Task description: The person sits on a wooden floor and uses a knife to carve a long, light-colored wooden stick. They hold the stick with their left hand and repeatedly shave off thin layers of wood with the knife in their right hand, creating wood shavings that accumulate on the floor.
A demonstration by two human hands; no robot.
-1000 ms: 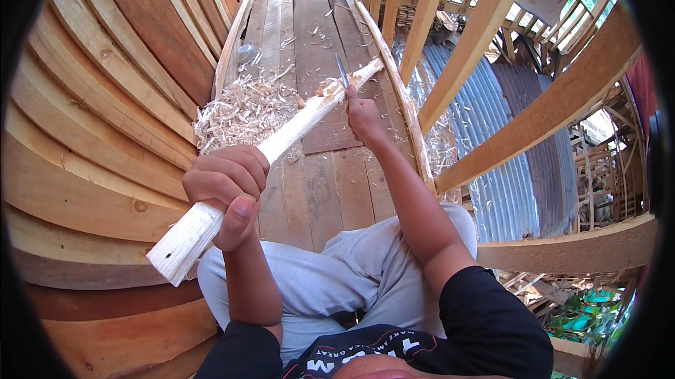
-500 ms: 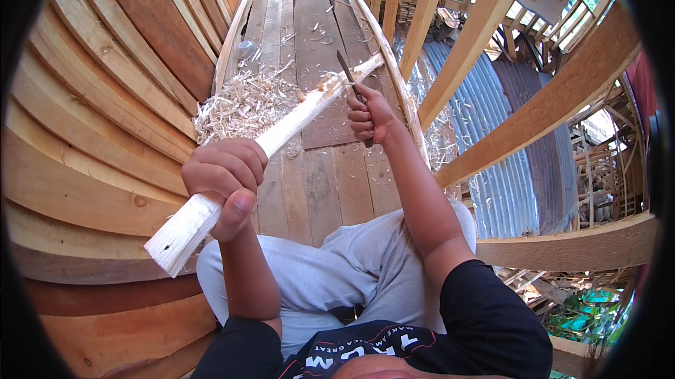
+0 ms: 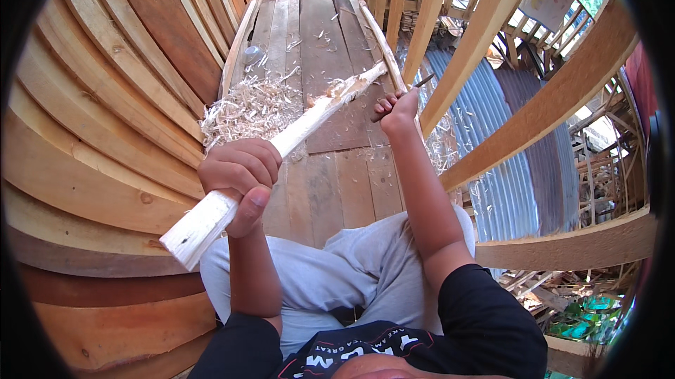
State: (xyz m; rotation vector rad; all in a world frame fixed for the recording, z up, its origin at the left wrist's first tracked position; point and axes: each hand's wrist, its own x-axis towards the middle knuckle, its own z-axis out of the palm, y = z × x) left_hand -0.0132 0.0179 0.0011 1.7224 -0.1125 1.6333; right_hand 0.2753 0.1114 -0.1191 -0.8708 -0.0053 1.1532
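Observation:
My left hand (image 3: 240, 181) is wrapped round the thick near part of a pale, whittled wooden stick (image 3: 309, 122). Its squared butt end sticks out below the fist, and the stick slants up to the right. Rough shaved patches with browner wood show toward its far end, which lies by the raised board edge on the right. In my right hand (image 3: 397, 108) is a knife (image 3: 424, 81), gripped by its dark handle. The blade points up and to the right, apart from the stick, over the board edge.
Curly wood shavings (image 3: 249, 112) are heaped left of the stick on the plank floor (image 3: 320, 182). A small clear cup (image 3: 252, 54) stands beyond them. Stacked boards (image 3: 91, 126) wall the left side. Wooden posts (image 3: 485, 34) line the right, with corrugated metal sheets (image 3: 485, 126) below.
My right hand has swung the knife away from the stick, to the right, and the blade has turned outward. My left hand and the stick have shifted slightly right.

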